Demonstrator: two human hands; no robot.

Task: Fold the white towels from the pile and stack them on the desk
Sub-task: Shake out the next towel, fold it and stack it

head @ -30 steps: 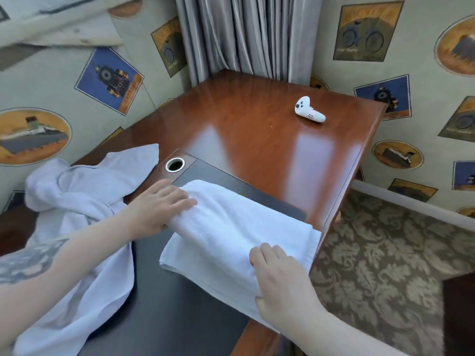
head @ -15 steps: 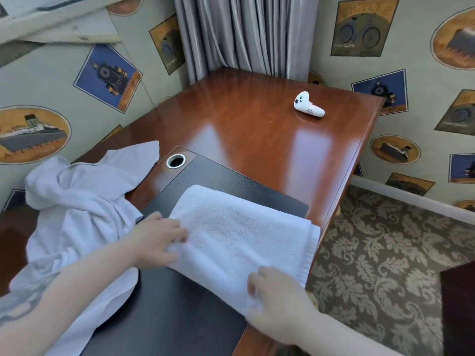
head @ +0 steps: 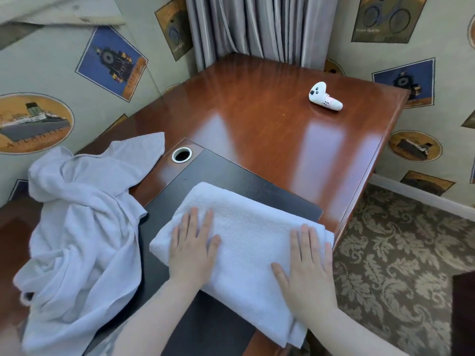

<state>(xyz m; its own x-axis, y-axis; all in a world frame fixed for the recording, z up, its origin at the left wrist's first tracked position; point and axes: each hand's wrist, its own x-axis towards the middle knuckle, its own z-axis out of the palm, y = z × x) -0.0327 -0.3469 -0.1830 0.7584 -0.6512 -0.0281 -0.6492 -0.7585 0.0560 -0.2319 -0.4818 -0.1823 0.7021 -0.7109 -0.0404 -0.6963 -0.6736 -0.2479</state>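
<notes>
A folded white towel (head: 246, 227) lies across the black desk pad (head: 231, 173) at the near right of the wooden desk (head: 257, 111). Its right end reaches the desk's edge. My left hand (head: 192, 250) lies flat on the towel's left part, fingers straight and spread. My right hand (head: 305, 271) lies flat on its right part, fingers straight too. A loose pile of unfolded white towels (head: 77, 214) sits crumpled on the desk to the left of the pad.
A small white controller-like gadget (head: 324, 96) lies at the desk's far right. A round cable hole (head: 181, 155) is beside the pad's far corner. Grey curtains (head: 257, 27) hang behind the desk. Patterned carpet (head: 398, 253) lies to the right, below the desk edge.
Both hands have moved from the towel's near edge and left end onto its top and now press flat. The towel now lies folded narrower and thicker.
</notes>
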